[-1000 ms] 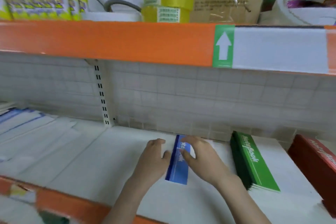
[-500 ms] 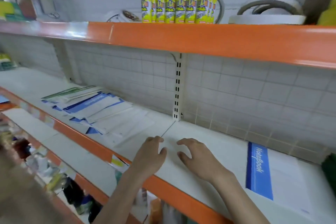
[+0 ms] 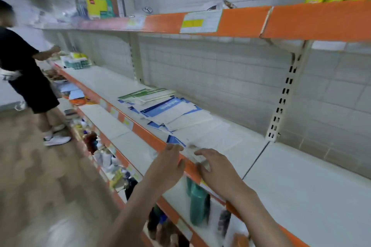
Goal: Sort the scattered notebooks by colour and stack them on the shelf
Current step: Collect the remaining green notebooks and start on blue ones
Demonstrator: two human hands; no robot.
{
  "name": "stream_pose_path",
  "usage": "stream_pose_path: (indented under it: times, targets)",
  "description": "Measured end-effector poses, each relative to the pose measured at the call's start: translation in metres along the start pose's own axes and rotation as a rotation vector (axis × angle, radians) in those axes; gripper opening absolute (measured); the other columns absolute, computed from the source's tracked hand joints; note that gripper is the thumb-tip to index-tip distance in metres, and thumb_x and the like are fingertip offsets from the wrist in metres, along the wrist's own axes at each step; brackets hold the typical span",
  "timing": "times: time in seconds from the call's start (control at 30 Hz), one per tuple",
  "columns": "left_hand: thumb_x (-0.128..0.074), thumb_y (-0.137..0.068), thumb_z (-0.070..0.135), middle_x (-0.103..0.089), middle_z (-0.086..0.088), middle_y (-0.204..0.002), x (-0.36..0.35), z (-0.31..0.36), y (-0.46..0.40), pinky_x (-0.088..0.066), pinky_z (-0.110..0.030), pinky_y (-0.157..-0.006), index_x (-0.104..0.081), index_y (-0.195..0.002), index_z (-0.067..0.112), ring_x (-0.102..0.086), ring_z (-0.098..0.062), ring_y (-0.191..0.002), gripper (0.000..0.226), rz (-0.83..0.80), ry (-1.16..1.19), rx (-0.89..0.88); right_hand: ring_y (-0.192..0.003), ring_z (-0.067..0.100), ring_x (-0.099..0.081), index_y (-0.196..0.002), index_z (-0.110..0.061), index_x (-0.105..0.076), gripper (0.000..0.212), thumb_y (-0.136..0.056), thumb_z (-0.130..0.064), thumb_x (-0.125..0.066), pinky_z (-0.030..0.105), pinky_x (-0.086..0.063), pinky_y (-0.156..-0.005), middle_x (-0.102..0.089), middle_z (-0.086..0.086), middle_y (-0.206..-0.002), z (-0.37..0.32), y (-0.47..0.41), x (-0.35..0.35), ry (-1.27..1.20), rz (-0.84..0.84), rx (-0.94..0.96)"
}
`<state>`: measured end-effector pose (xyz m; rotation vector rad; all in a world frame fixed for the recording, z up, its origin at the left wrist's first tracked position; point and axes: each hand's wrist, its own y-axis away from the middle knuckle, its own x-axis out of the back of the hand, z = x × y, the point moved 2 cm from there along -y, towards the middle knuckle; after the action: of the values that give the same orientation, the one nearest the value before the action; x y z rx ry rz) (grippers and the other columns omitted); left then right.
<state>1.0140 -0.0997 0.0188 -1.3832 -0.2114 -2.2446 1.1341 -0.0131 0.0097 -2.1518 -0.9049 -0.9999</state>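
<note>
Notebooks (image 3: 166,109) blurred on shelf (image 3: 301,182), hands (image 3: 192,163) motion-smeared, grip unclear

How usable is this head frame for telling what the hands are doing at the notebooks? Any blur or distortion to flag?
Head view: motion blur smears the floor, the lower shelf goods and the fingertips of the right hand; the left hand is a little sharper. Wide-angle distortion bends the orange shelf edge. Lighting is flat, without hard glare. The scattered notebooks stay readable by colour; contact with the nearest one cannot be judged.
</note>
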Motion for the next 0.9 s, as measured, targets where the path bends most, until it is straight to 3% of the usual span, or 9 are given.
stream_pose_path:
  times: [0.17, 0.33, 0.47, 0.6, 0.73, 0.9]
  targets:
    - [-0.041, -0.099, 0.022, -0.037, -0.002, -0.145, 0.023, -0.049, 0.003, -0.037, -0.025, -0.099, -0.039, -0.140, 0.018, -0.046, -0.019, -0.125, 0.041, 0.022, -0.012, 0.091, -0.109, 0.012, -0.056, -0.122, -0.023, -0.059, 0.030, -0.094, -0.019, -0.050, 0.021, -0.039, -0.088, -0.061, -0.009, -0.116, -0.040, -0.030, -0.024, -0.067, -0.012, 0.120]
    - [-0.043, -0.099, 0.026, -0.034, 0.000, -0.146, 0.038, -0.098, 0.007, -0.042, -0.024, -0.093, -0.040, -0.138, 0.020, -0.056, -0.016, -0.109, 0.040, 0.010, 0.014, 0.177, -0.120, 0.009, -0.048, -0.132, -0.025, -0.048, 0.036, -0.097, -0.027, -0.047, 0.019, -0.035, -0.095, -0.051, -0.007, -0.133, -0.063, -0.068, -0.066, -0.080, -0.094, 0.146]
    - [-0.043, -0.099, 0.027, -0.034, 0.000, -0.147, 0.051, -0.136, -0.004, -0.043, -0.026, -0.096, -0.040, -0.138, 0.021, -0.054, -0.015, -0.113, 0.040, 0.035, 0.004, 0.227, -0.119, 0.009, -0.048, -0.131, -0.027, -0.048, 0.034, -0.097, -0.028, -0.045, 0.023, -0.038, -0.096, -0.049, -0.008, -0.133, -0.088, -0.101, -0.092, -0.109, -0.124, 0.181]
    - [-0.043, -0.099, 0.029, -0.035, 0.000, -0.146, 0.066, -0.171, -0.031, -0.042, -0.023, -0.090, -0.040, -0.138, 0.021, -0.057, -0.012, -0.100, 0.040, 0.066, -0.002, 0.247, -0.119, 0.011, -0.048, -0.132, -0.023, -0.047, 0.035, -0.097, -0.028, -0.046, 0.022, -0.037, -0.094, -0.050, -0.005, -0.132, -0.101, -0.144, -0.109, -0.090, -0.104, 0.184]
    - [-0.043, -0.099, 0.028, -0.036, -0.001, -0.145, 0.082, -0.203, -0.072, -0.039, -0.023, -0.091, -0.040, -0.138, 0.019, -0.055, -0.015, -0.110, 0.040, 0.071, -0.015, 0.232, -0.114, 0.014, -0.051, -0.128, -0.020, -0.050, 0.033, -0.096, -0.025, -0.047, 0.025, -0.040, -0.089, -0.053, -0.001, -0.128, -0.108, -0.192, -0.126, -0.062, -0.105, 0.165]
    - [-0.042, -0.100, 0.027, -0.039, -0.002, -0.143, 0.105, -0.235, -0.137, -0.037, -0.026, -0.098, -0.039, -0.139, 0.020, -0.048, -0.018, -0.123, 0.040, 0.058, -0.047, 0.180, -0.117, 0.014, -0.050, -0.133, -0.020, -0.047, 0.037, -0.096, -0.025, -0.046, 0.026, -0.040, -0.094, -0.050, -0.002, -0.132, -0.115, -0.259, -0.140, -0.052, -0.094, 0.128]
